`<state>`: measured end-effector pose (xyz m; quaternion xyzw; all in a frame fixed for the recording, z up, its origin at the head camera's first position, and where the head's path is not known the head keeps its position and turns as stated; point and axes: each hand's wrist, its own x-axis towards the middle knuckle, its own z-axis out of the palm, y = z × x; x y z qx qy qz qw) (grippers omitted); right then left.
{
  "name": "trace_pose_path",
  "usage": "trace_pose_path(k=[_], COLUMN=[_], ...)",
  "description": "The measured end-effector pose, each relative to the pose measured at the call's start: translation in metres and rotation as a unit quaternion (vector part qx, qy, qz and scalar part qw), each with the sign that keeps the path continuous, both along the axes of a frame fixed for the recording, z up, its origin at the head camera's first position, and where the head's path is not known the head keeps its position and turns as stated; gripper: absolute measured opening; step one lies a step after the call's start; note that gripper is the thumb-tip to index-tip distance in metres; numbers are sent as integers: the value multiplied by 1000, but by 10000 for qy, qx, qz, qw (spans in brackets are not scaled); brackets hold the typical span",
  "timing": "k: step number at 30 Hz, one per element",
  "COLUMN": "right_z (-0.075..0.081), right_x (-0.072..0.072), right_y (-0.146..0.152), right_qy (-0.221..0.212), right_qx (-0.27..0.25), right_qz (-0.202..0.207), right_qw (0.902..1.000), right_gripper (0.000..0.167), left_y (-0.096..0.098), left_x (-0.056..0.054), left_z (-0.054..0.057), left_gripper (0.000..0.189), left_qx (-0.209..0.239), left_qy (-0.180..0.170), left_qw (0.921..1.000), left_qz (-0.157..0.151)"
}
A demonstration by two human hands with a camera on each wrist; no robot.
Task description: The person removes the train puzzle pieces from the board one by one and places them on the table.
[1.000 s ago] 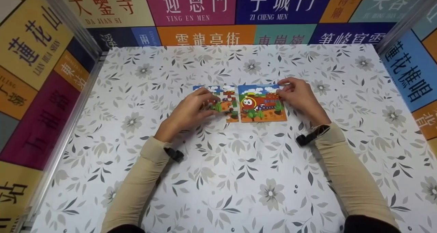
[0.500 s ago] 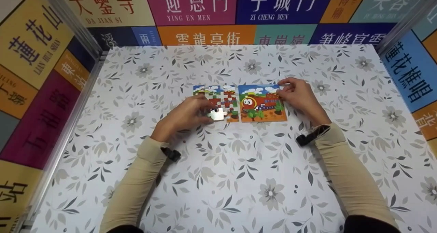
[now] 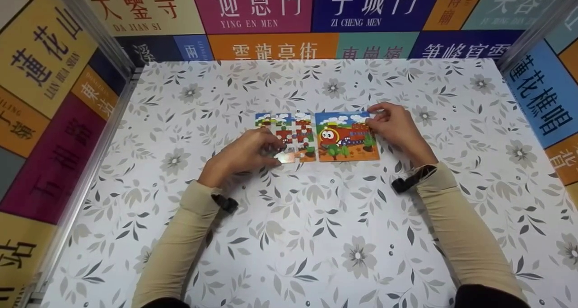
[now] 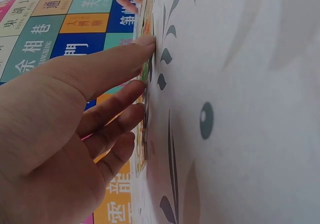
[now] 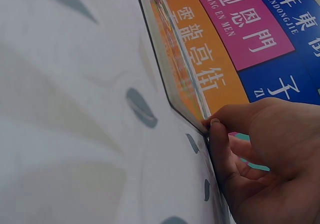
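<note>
In the head view, a picture board [image 3: 345, 136] with a red cartoon train lies flat on the table. My right hand [image 3: 392, 125] pinches its right edge between thumb and index finger, which the right wrist view confirms at the board's corner [image 5: 187, 104]. Left of it lies a partly joined jigsaw puzzle [image 3: 303, 134] of a similar train scene. My left hand [image 3: 246, 152] holds a puzzle piece [image 3: 287, 157] with thumb and fingertips at the puzzle's lower edge, light glinting off it. The hand covers the puzzle's lower left part.
The table [image 3: 316, 235] has a white cover with grey flowers and leaves. Panels with large Chinese lettering [image 3: 257, 10] stand behind it and along both sides. Black wrist cameras [image 3: 228, 204] sit at both cuffs.
My left hand has drawn back toward the body with the puzzle piece, tilted it, then lowered it to the puzzle's bottom edge. The right hand and picture board have stayed put.
</note>
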<state>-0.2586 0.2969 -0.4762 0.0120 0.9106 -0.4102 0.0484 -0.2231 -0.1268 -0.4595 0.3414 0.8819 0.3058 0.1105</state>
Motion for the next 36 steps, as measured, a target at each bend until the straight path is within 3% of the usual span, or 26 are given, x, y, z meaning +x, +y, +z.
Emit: trace_pose_path(k=[11,18,31,36], right_z=[-1,-2,-1,-1], right_x=[1,-1,0,0], right_y=[1,1,2,1], right_qy=[122,77,29,164], right_qx=[-140,-130,-66,-70], right_qz=[85,104,82,112], right_qw=[9998,9998,9999,9998], right_gripper=[37,37,39,39], left_y=[-2,4,50,72], left_x=[-1,-1,-6,-7], left_z=[-1,-1,0,1], left_gripper=[38,38,27,26], left_qx=[-36,-30,580,599], left_qy=[-28,14,782,784], left_qw=[9998,9999,9946,9943], left_qz=[-201,-127,-345,-397])
